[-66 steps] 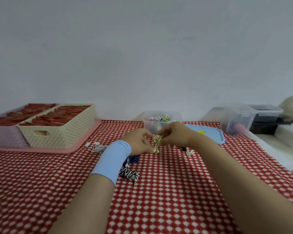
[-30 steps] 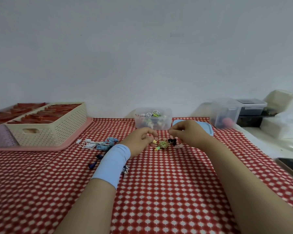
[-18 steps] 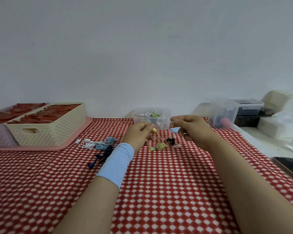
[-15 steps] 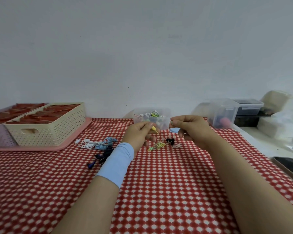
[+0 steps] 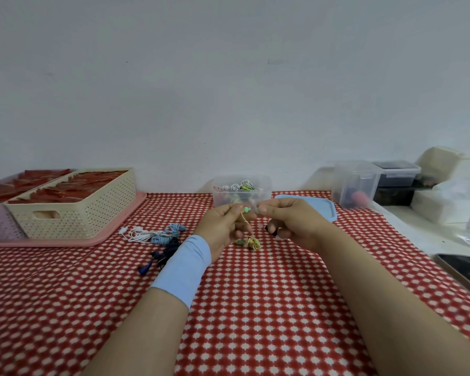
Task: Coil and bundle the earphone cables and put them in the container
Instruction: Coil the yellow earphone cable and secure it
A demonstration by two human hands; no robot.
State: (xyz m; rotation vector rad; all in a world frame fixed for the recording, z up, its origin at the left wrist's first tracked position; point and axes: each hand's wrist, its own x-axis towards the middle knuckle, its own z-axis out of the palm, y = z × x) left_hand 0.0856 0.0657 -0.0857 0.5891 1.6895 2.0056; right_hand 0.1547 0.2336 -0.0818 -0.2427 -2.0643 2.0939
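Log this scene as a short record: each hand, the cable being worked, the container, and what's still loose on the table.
left hand: pinches the yellow-green earphone cable just below a green earbud
right hand: grip pinched at the earbud end, apparently on the same cable
cable state: a strand runs down to a small tangle, not yet bundled
container: clear, open, coiled cables inside; blue lid beside it
loose: white cable, light blue cable, dark blue cable, left of the left hand
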